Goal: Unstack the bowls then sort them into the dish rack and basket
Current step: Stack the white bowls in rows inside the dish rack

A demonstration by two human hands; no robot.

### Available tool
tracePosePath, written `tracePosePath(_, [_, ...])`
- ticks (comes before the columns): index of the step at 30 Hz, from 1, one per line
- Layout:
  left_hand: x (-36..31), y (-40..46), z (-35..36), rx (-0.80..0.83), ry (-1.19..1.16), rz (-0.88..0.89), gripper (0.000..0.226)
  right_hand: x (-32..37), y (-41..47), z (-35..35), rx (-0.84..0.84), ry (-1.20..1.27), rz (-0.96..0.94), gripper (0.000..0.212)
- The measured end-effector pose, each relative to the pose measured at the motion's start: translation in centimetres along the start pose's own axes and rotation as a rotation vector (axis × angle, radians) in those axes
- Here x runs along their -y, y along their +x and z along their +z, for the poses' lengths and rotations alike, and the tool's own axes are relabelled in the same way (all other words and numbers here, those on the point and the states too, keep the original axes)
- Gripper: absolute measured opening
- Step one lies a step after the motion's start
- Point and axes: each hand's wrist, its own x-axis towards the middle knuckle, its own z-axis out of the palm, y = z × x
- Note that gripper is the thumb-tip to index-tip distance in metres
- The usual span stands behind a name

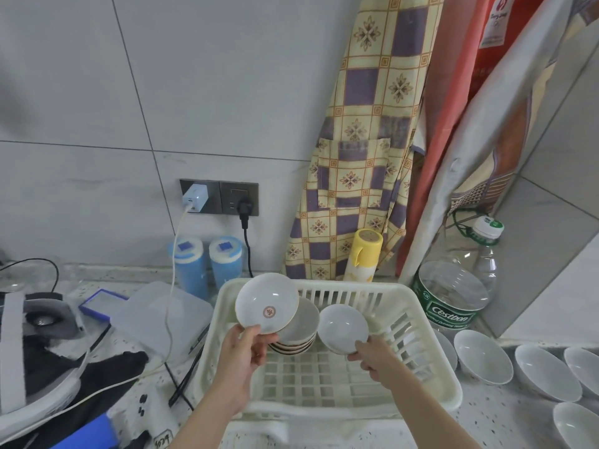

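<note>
White bowl (266,303) in left hand (243,351), basket (431,371)

A speckled counter (486,426) is carrying a cream slatted basket (431,377) at its middle, with loose white bowls (483,356) sitting just right of it and a large clear water bottle (453,293) standing behind those. At the back, two blue canisters (207,264) and a yellow cup (363,254) are standing near the wall. To the left, a clear lidded box (155,312), a white cable (168,319) and dark fabric (81,377) are lying on the counter.
</note>
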Motion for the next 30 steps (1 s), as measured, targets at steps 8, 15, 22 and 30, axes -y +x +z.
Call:
tracePosePath(8, [0.0,-0.2,0.2,0.020,0.043,0.020,0.017,-0.3,-0.5,-0.1,-0.099,-0.167,-0.116,0.040])
tracePosePath(15, [-0.6,-0.3,2.5,0.076,0.159,0.061,0.023,0.3,-2.2,-0.3,-0.340,0.017,-0.459,0.024])
tracePosePath(22, [0.2,-0.4,8.3,0.216,0.346,0.010,0.017,1.2,-3.0,-1.4,-0.088,0.629,-0.490,0.029])
tracePosePath(30, [1.8,-0.1,10.2,0.188,0.365,-0.020,0.020,0.6,-3.1,-1.5,-0.241,0.415,-0.540,0.016])
